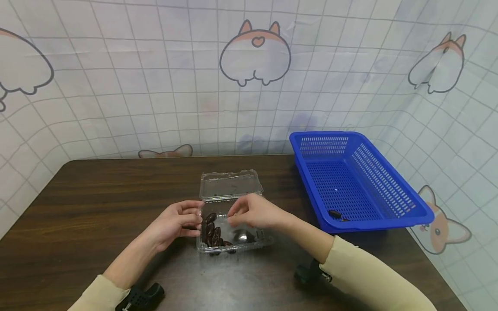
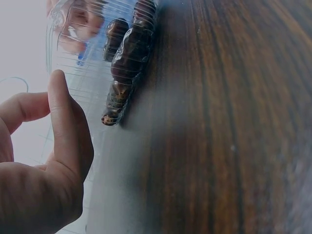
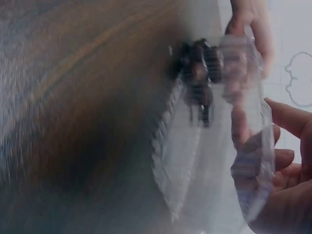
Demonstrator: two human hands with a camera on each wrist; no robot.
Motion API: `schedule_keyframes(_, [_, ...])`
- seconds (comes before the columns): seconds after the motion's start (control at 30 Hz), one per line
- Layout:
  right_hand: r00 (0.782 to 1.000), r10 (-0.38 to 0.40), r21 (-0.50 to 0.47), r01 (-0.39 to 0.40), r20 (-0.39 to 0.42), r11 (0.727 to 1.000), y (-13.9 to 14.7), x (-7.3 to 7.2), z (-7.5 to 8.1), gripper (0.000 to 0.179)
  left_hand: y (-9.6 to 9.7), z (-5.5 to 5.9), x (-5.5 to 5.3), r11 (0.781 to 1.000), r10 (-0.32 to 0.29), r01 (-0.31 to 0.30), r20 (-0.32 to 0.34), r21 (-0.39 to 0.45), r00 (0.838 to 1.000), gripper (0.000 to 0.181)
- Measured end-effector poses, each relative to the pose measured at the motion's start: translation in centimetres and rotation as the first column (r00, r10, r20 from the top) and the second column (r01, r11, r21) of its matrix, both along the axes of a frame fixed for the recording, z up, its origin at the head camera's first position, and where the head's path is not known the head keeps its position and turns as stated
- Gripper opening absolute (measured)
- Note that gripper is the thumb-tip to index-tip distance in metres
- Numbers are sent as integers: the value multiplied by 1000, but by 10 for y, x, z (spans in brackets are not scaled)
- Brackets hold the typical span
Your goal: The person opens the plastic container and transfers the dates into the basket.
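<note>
A clear plastic clamshell box (image 1: 243, 247) stands on the dark wooden table, its lid (image 1: 230, 185) folded back. Several dark brown dates (image 1: 210, 231) lie bunched along its left side; they also show through the wall as dates (image 2: 130, 53) in the left wrist view. My left hand (image 1: 173, 222) touches the box's left wall from outside with extended fingers. Over the box's middle, my right hand (image 1: 253, 211) dips in with loosely bent fingers. I see nothing held between them, though the right wrist view is blurred.
A blue perforated basket (image 1: 311, 190) stands at the right of the table, with a small dark date-like piece (image 1: 334, 214) in its near corner. Behind the table (image 1: 116, 185) hangs a white gridded cloth (image 1: 163, 86).
</note>
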State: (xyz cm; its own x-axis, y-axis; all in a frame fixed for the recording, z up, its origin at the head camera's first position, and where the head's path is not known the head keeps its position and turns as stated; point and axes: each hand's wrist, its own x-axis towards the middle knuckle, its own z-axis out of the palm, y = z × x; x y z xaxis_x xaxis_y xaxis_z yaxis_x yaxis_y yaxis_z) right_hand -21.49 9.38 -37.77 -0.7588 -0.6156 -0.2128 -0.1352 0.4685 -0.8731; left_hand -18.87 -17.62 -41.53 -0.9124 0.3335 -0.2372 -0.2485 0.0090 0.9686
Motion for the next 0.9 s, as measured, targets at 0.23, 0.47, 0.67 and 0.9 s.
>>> schedule_keyframes(0.23, [998, 61, 53, -61, 10, 997, -15, 4, -11, 21, 0, -1, 0, 1000, 11, -11, 6, -3, 1000, 59])
schedule_keyframes(0.47, [998, 60, 98, -62, 26, 993, -26, 7, -18, 26, 1, -1, 0, 1000, 12, -12, -1, -12, 1000, 58])
schedule_keyframes(0.67, [999, 53, 111, -53, 7, 992, -30, 9, -22, 26, 1, 0, -1, 1000, 14, -14, 4, -12, 1000, 58])
schedule_keyframes(0.9, [997, 78, 93, -77, -9, 993, -33, 10, -25, 19, 1, 0, -1, 1000, 6, -6, 4, 7, 1000, 58])
